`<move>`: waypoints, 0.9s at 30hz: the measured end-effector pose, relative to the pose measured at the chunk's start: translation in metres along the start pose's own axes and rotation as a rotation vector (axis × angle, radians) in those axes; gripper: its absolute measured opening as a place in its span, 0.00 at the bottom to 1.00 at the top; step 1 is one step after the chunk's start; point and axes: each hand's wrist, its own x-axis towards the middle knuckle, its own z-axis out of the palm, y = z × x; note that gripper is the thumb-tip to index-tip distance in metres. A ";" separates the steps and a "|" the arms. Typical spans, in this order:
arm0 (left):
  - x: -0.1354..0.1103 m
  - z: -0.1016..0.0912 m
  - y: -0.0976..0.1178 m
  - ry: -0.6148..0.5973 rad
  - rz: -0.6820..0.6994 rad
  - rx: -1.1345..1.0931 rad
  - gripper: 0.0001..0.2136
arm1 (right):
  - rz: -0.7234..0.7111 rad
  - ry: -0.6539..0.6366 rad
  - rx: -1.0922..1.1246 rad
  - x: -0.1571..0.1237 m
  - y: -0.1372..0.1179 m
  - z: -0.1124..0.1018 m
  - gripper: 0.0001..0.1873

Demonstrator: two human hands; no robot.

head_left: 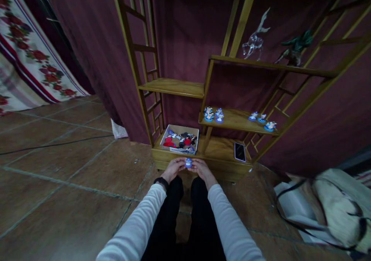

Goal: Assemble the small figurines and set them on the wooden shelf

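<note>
A small purple and white figurine (188,163) is held between both hands in front of the low shelf. My left hand (176,166) pinches it from the left side, and a dark band circles that wrist. From the right, the fingers of my right hand (202,167) close on the same figurine. Just beyond the hands, an open cardboard box (180,149) holds a jumble of red, black, white and purple figurines (185,139). On the middle shelf, a left cluster of similar figurines (219,118) stands upright, with several more (261,118) towards the right end.
The wooden display rack (171,86) has tiers at several heights. A phone (240,152) lies on its bottom board. A clear glass deer (255,41) and a dark green statuette (298,46) stand on the upper shelf. Bags (333,207) sit on the floor at right.
</note>
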 end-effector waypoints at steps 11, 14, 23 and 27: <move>0.010 -0.003 0.000 0.053 -0.048 -0.036 0.07 | 0.038 0.009 0.047 0.012 0.006 0.000 0.10; 0.012 -0.002 -0.001 0.056 -0.065 -0.066 0.07 | 0.014 0.051 0.094 0.015 0.009 0.001 0.12; 0.010 0.002 -0.001 0.024 -0.074 -0.072 0.11 | -0.004 0.063 0.139 0.016 0.008 0.004 0.14; 0.011 0.002 -0.001 0.051 -0.068 -0.072 0.11 | -0.019 0.053 0.110 0.015 0.009 0.004 0.16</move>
